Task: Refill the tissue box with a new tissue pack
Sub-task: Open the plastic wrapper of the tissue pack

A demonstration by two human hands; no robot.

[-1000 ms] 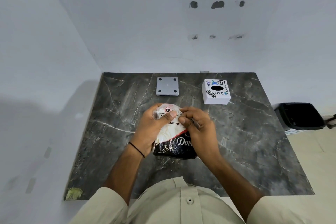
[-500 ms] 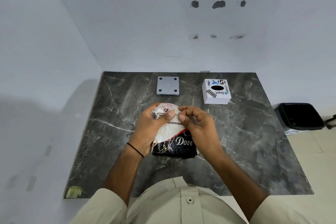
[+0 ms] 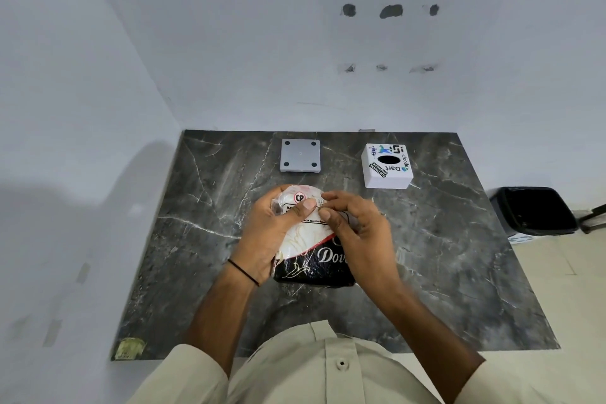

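- At the near-left corner of the dark marbled worktop point(image 3: 459, 256): a yellowed scrap of tape point(image 3: 129, 348) stuck flat on the edge.
- Far side, left of centre: a grey square plate point(image 3: 300, 156) lying flat, with a dark dot at each of its four corners. It sits apart from everything else.
- Left hand point(image 3: 272, 233): curled round the left side of the tissue pack point(image 3: 311, 259), thumb laid across the pack's upper face. A thin black band point(image 3: 244, 272) sits on that wrist.
- Centre of the worktop: the tissue pack itself, held between both hands. The wrapper is white at the far end with a round red-and-white mark, black at the near end with pale script lettering. I cannot tell whether its near end touches the worktop.
- Right hand point(image 3: 360, 233): thumb and forefinger pinching the wrapper at the pack's far end, just beside the left thumb. The other fingers are curled loosely behind.
- Far right of the worktop: the tissue box point(image 3: 387, 170), a white cube with stickers on top round a dark oval opening. It stands upright, well apart from the hands.
- Off the worktop's right edge, on the floor: a black bin point(image 3: 534, 211), open at the top.
- Near edge: the person's pale buttoned shirt point(image 3: 328, 367).
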